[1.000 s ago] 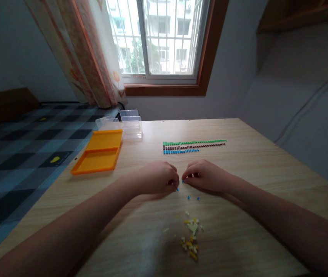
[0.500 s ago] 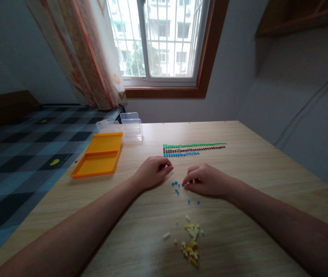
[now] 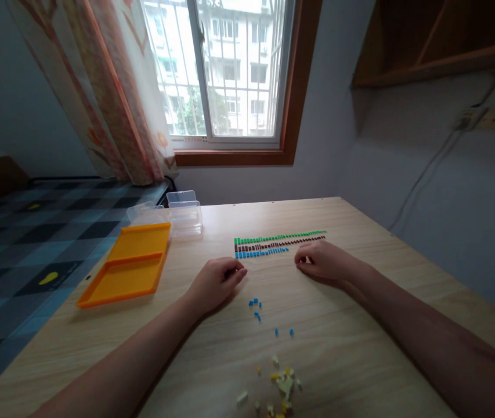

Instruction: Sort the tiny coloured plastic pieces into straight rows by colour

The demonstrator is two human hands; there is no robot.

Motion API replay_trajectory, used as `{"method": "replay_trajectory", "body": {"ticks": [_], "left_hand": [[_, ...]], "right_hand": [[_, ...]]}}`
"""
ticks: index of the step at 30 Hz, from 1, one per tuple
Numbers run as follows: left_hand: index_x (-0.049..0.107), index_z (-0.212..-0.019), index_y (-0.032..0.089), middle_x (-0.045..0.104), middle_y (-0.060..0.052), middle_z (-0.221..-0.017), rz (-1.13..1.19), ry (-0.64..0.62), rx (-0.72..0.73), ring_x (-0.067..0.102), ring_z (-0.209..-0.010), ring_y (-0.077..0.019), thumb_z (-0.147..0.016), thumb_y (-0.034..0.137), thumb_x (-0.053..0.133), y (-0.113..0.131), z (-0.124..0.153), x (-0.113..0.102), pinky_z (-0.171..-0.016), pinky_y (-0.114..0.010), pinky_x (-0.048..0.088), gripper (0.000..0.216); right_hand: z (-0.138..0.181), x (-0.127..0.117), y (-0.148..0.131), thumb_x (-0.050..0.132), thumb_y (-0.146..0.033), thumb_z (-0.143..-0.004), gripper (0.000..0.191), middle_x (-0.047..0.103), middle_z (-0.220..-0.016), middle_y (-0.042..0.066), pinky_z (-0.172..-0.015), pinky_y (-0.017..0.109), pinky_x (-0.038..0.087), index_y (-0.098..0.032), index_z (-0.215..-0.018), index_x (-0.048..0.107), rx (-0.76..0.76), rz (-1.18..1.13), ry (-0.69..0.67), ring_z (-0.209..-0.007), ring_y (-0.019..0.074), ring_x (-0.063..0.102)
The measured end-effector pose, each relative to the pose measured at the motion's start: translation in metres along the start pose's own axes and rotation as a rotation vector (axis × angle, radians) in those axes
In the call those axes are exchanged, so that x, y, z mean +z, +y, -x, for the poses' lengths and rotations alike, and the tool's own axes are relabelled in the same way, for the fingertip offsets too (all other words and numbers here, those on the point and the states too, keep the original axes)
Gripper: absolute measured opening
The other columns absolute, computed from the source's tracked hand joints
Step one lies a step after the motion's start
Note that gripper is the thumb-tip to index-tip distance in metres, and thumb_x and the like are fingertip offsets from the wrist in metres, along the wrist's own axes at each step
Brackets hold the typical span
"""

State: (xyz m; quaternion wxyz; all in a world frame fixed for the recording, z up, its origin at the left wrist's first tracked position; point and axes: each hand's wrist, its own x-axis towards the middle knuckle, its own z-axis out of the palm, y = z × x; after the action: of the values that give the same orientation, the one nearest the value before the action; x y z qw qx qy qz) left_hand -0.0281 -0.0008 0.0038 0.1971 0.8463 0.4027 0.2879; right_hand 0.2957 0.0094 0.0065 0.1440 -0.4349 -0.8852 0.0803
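Note:
Three rows of tiny bricks lie on the wooden table: a green row [image 3: 279, 237], a brown row [image 3: 286, 242] and a shorter blue row [image 3: 261, 253]. My right hand [image 3: 323, 261] rests just right of the blue row's end, its fingers pinched together on something too small to make out. My left hand [image 3: 217, 280] lies curled on the table below the rows' left end. Several loose blue bricks [image 3: 255, 306] sit between and below my hands. A small heap of yellow and white bricks [image 3: 279, 387] lies near the bottom edge.
An open orange tray [image 3: 126, 269] lies at the table's left edge, with clear plastic boxes [image 3: 176, 210] behind it. A bed with a checked cover [image 3: 21, 244] stands to the left. Window, curtain and wall close the far side.
My right hand has moved up from the loose blue bricks to the end of the blue row. My left hand has drawn back and left. The camera has tilted upward.

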Motion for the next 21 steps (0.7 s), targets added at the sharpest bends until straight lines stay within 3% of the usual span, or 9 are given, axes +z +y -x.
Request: {"method": "replay_trajectory", "body": {"ticks": [5,8,12,21], "left_hand": [[0.067,-0.073,0.017,0.064,-0.002,-0.066,-0.002,0.007,0.011,0.054,-0.063,-0.0143,-0.092,0.031,0.052,0.000,0.000,0.000,-0.060,-0.024,0.039,0.028],[0.067,-0.073,0.017,0.065,-0.002,-0.067,-0.008,0.001,0.014,0.055,-0.063,-0.0146,-0.092,0.031,0.052,-0.001,0.000,0.000,-0.060,-0.025,0.040,0.028],[0.067,-0.074,0.017,0.065,-0.001,-0.066,-0.020,0.006,0.020,0.054,-0.062,-0.0138,-0.092,0.030,0.052,-0.003,0.000,0.000,-0.060,-0.025,0.040,0.027],[0.067,-0.072,0.017,0.064,-0.001,-0.065,0.005,0.006,0.007,0.055,-0.062,-0.0139,-0.092,0.029,0.053,0.000,0.001,-0.001,-0.060,-0.024,0.039,0.027]], "right_hand": [[-0.003,0.011,0.028,0.058,-0.024,-0.092,0.021,0.069,-0.084,0.005,-0.072,0.021,0.042,-0.015,-0.091,0.077,0.066,-0.025,0.125,-0.075,0.0118,0.059],[-0.006,0.017,0.031,0.055,-0.027,-0.096,0.026,0.071,-0.090,0.007,-0.077,0.024,0.044,-0.016,-0.097,0.078,0.078,-0.017,0.177,-0.081,0.0136,0.061],[-0.005,0.018,0.029,0.057,-0.026,-0.094,0.025,0.072,-0.091,0.008,-0.074,0.022,0.046,-0.015,-0.099,0.079,0.081,-0.069,0.266,-0.074,0.0119,0.060],[-0.004,0.016,0.028,0.057,-0.020,-0.089,0.025,0.071,-0.086,0.006,-0.073,0.023,0.045,-0.016,-0.098,0.080,0.080,-0.041,0.220,-0.074,0.0126,0.060]]}}
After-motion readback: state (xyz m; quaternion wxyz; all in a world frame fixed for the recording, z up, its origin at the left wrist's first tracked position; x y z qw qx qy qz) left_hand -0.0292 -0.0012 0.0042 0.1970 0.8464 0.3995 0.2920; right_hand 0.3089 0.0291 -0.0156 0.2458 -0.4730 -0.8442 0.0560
